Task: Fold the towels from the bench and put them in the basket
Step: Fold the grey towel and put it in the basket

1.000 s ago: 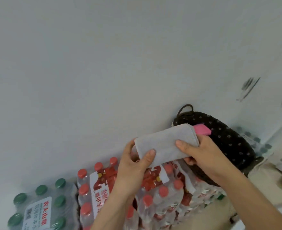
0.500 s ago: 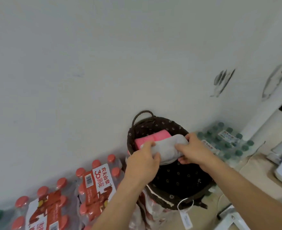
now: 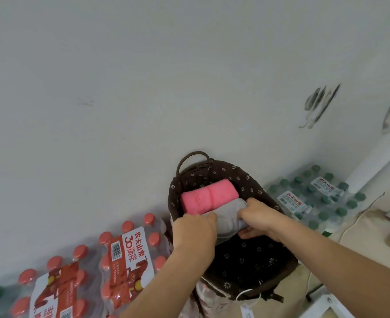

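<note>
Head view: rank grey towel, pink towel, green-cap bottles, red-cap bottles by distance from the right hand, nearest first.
1. Grey towel: gripped by the right hand.
2. Pink towel: just left, in the basket.
3. Green-cap bottles: off to the right.
4. Red-cap bottles: far left.

Matt cloth towel, fabric-lined basket

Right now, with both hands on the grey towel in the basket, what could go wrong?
1. The grey towel bulges between the left hand and right hand; its fold may spring open on release.
2. It lies against the pink towel; pushing further could rumple that one.
3. The basket seems perched on a wrapped bottle pack; downward pressure might tip it.
</note>
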The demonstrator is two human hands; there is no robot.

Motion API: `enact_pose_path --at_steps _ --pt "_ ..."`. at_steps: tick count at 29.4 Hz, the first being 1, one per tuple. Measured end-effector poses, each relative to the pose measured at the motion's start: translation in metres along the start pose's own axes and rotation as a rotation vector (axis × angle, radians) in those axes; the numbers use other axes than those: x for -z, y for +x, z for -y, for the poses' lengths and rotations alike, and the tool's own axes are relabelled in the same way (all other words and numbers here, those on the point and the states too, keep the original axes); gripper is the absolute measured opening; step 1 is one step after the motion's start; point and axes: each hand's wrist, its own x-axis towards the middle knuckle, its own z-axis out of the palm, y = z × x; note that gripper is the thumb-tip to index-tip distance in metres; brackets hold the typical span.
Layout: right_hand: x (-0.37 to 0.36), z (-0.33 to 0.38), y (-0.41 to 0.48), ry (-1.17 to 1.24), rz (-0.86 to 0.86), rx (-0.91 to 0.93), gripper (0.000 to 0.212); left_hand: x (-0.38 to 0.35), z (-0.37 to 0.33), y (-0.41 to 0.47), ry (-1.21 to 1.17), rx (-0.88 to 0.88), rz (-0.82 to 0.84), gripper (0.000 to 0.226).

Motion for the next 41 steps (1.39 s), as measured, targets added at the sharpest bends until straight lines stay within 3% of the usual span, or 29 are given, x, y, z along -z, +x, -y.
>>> enact_pose_path --at_steps 2,5,8,10,11,14,15,17,21,23,27,31,33,36,39,41 --pt "0.0 -0.003 0.003 0.003 0.01 0.0 0.013 -0.003 -0.001 0.003 0.06 -0.016 -0.015 0.039" --pt "0.0 -0.006 0.009 0.218 0.001 -0.029 0.026 -0.008 -0.003 0.01 0.029 -0.05 -0.081 0.049" --pt "-0.001 -0.011 0.014 0.296 0.012 -0.049 0.032 -0.01 -0.005 0.016 -0.029 -0.091 -0.04 0.048" --pt "0.0 -0.009 0.012 0.13 0.01 0.005 0.024 -0.012 -0.006 0.02 -0.041 -0.107 0.022 0.046" --pt "0.002 -0.007 0.01 -0.074 0.002 0.061 0.019 -0.013 -0.007 0.02 -0.036 -0.116 0.044 0.046" --pt "0.009 0.001 -0.001 -0.969 -0.184 0.289 0.025 -0.012 -0.01 0.023 0.009 -0.165 0.082 0.046" --pt "0.01 0.004 -0.005 -1.141 -0.28 0.386 0.027 -0.012 -0.008 0.025 -0.01 -0.176 0.085 0.045" --pt "0.01 0.007 -0.009 -1.211 -0.363 0.556 0.029 -0.01 -0.003 0.028 -0.119 -0.179 0.084 0.041" --pt "0.011 0.006 -0.002 -1.122 -0.113 0.716 0.031 -0.01 0.005 0.033 -0.156 -0.154 0.041 0.032" --pt "0.009 0.001 0.002 -1.148 -0.15 0.793 0.039 -0.013 0.001 0.031 -0.136 -0.106 0.023 0.047" --pt "0.006 -0.004 0.013 -1.267 -0.222 0.921 0.074 -0.023 -0.005 0.036 -0.049 -0.051 -0.118 0.079" --pt "0.003 0.005 0.022 -1.33 -0.087 0.772 0.085 -0.023 0.002 0.045 -0.061 -0.028 0.047 0.105" --pt "0.003 0.01 0.022 -1.307 -0.054 0.725 0.079 -0.02 0.006 0.043 -0.106 -0.015 0.041 0.099" --pt "0.007 0.01 0.021 -1.231 -0.099 0.733 0.065 -0.016 0.004 0.033 -0.106 -0.078 -0.159 0.066" --pt "0.005 0.009 0.017 -1.241 -0.232 0.828 0.043 -0.013 0.002 0.025 -0.066 -0.16 -0.07 0.042" --pt "0.002 0.007 0.011 -1.223 -0.19 0.855 0.026 -0.013 0.001 0.025 -0.042 -0.135 -0.006 0.034"
